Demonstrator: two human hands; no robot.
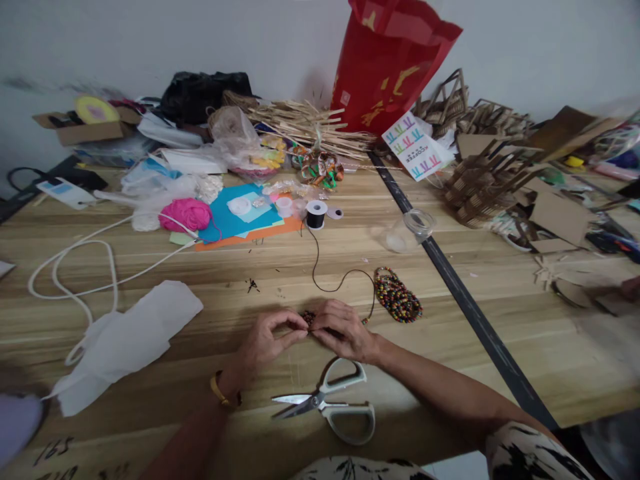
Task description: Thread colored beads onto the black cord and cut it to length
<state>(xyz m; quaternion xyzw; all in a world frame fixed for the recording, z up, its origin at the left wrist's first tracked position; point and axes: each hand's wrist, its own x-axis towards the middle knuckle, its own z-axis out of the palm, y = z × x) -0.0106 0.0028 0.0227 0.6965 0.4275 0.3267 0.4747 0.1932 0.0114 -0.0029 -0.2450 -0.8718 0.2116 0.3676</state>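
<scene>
My left hand (273, 337) and my right hand (345, 328) meet over the table, each in a pinch with the fingertips close together. Between them sits a small bunch of dark beads (309, 319), partly covered by the fingers. A thin black cord (333, 289) runs from a spool (316, 215) to beads just beyond my right hand; both hands seem closed on its beaded part. Right of my right hand lies a coiled strand of multicoloured beads (399, 295). Scissors (320, 402) with pale handles rest blades apart, just below my hands.
White paper (135, 340) and a looped white cable (113, 267) lie at left. Pink yarn (186, 215) and blue sheets (240, 212) are behind. A red bag (390, 73), clear container (419, 225) and woven baskets (475, 187) stand farther back. Another person's hand (631, 287) shows at right.
</scene>
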